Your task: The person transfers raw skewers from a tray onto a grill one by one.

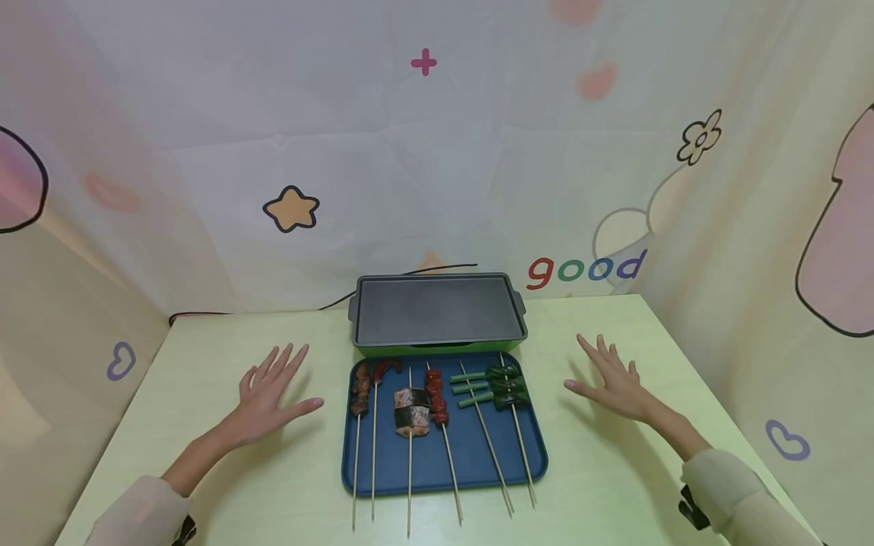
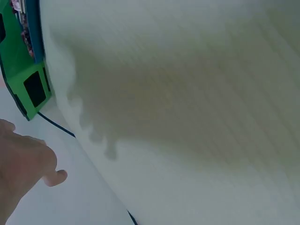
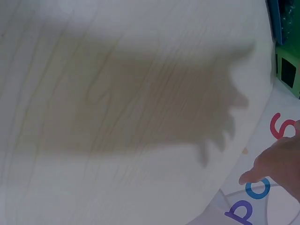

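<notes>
Fingers spread, my left hand [image 1: 268, 402] hovers over the table to the left of a blue tray [image 1: 389, 470] and holds nothing. On the other side of the tray my right hand [image 1: 614, 385] is likewise spread and holds nothing. Several skewers lie on the tray, their sticks reaching past its front edge: a brown meat skewer [image 1: 359, 390], a skewer with a curled red piece [image 1: 386, 368], a thick black-and-white banded skewer [image 1: 413, 413], a red meat skewer [image 1: 437, 396] and green vegetable skewers [image 1: 508, 387]. Wrist views show each hand only partly, above its shadow.
Directly behind the tray stands a green electric grill [image 1: 440, 311] with a flat dark plate and side handles. A black cord [image 1: 337, 302] runs from it along the table's back edge. A printed curtain [image 1: 437, 167] hangs behind and at both sides of the pale wooden table [image 1: 273, 500].
</notes>
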Tool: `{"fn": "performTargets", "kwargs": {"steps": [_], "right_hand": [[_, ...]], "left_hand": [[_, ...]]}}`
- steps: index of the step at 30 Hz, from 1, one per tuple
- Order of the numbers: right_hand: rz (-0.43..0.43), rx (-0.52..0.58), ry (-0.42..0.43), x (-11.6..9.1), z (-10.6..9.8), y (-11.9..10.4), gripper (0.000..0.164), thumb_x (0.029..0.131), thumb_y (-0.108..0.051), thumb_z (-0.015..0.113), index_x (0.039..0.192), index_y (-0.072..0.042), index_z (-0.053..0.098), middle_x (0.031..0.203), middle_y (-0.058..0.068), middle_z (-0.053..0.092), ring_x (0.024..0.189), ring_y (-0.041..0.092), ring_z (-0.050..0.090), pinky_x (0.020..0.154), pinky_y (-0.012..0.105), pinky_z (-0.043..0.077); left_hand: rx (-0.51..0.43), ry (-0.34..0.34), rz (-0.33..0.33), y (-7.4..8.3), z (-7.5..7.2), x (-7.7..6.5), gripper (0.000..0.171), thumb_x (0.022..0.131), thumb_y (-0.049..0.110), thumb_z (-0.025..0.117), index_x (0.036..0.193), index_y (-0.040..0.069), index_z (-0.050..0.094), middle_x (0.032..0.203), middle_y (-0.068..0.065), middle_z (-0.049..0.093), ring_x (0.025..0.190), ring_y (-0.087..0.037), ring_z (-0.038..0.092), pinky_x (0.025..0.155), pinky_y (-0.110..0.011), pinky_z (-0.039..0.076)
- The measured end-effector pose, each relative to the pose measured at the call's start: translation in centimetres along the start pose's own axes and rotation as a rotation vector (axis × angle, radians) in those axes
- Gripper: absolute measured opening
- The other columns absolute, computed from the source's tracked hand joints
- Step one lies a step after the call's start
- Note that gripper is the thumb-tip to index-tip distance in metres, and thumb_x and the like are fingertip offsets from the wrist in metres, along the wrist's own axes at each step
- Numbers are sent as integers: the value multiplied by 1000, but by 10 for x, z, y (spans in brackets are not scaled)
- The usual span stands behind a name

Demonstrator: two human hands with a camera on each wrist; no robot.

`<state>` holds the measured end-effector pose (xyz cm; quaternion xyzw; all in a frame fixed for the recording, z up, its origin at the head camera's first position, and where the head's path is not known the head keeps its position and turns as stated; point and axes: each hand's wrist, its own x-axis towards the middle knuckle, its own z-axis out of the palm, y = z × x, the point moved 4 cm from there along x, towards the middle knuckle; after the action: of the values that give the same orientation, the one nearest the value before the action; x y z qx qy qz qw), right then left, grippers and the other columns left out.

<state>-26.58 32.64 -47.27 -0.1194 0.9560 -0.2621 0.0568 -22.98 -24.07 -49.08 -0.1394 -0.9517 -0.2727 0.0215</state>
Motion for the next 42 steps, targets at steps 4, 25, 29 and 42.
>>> {"fn": "performTargets", "kwargs": {"steps": [4, 25, 29, 42], "right_hand": [[-36, 95, -23, -4, 2, -6, 91, 95, -41, 68, 164, -11, 18, 165, 38, 2, 149, 64, -1, 107, 86, -3], [-52, 386, -147, -37, 22, -38, 62, 105, -25, 58, 156, 1, 34, 149, 32, 47, 132, 48, 54, 99, 48, 54], [-37, 542, -232, -43, 27, -44, 61, 107, -21, 55, 156, 6, 30, 141, 35, 50, 120, 38, 64, 90, 33, 59], [97, 840, -545, -66, 48, -55, 61, 109, -25, 50, 154, 10, 28, 106, 6, 70, 95, 17, 68, 81, 29, 58]], "left_hand": [[-127, -15, -6, 2, 1, 2, 93, 91, 47, 70, 165, 17, 21, 166, -27, 25, 152, -52, 14, 108, -77, 9], [-724, -307, -76, 21, 27, 8, 73, 103, 18, 61, 160, -5, 22, 142, -35, 51, 115, -31, 67, 87, -30, 58], [-759, -330, -73, 21, 34, 13, 73, 103, 15, 60, 159, -9, 20, 139, -38, 51, 117, -38, 66, 90, -34, 59], [-806, -349, -110, 20, 45, 22, 73, 97, 3, 63, 156, -12, 24, 133, -36, 54, 101, -9, 68, 86, -27, 58]]}}
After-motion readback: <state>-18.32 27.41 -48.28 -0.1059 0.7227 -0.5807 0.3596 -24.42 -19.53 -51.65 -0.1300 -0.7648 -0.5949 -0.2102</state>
